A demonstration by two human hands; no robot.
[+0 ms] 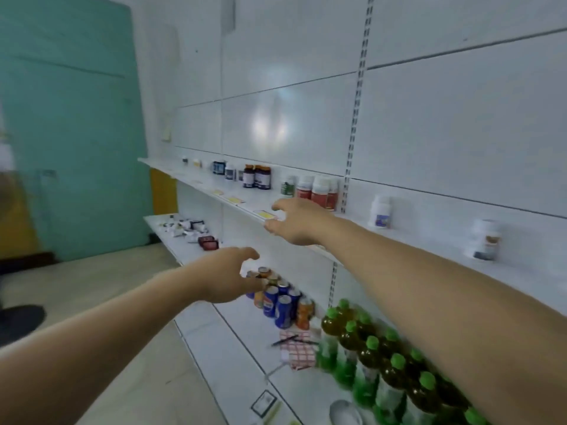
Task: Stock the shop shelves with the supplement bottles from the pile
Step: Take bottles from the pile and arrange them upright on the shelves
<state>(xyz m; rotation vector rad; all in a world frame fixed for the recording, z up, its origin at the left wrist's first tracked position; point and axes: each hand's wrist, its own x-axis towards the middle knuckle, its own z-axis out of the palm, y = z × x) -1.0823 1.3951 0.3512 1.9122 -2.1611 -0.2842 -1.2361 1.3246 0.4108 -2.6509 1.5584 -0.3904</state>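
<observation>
Supplement bottles stand along the upper white shelf [239,201]: two dark amber bottles [257,176], a green-labelled one [287,186], red-labelled white ones [320,191], and single white bottles further right [379,211] [486,239]. My right hand [296,220] reaches out over the front edge of that shelf with its fingers spread and holds nothing. Lower down, in front of the shelving, my left hand [227,276] hangs in the air, fingers loosely apart and empty. No pile of bottles is in view.
A lower shelf carries small packets [184,227] and a dark red box [208,242]. Drink cans [280,300] and green-capped bottles [383,360] fill the bottom shelf, beside a checked cloth [299,348]. A teal panel [70,118] stands at the left; bare floor lies below it.
</observation>
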